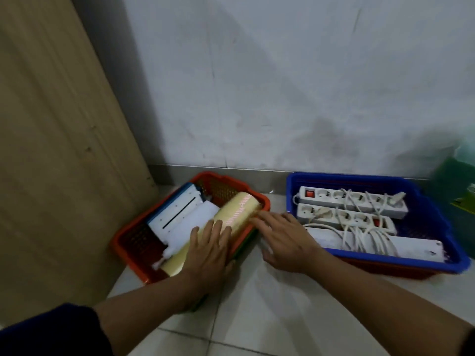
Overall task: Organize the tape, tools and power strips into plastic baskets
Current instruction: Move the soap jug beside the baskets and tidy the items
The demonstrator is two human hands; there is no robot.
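On the floor by the wall: left hand flat on tape roll, seating it in red basket; right hand open at rim, steadying; power strips already in blue basket.

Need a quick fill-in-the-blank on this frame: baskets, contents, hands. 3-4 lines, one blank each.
1. The power strips lie in the ____ basket.
2. The left hand rests flat on the long yellowish ____ of tape.
3. That roll lies in the ____ basket.
4. The right hand is ____, fingers spread, gripping nothing.

Missing words: blue; roll; red; open
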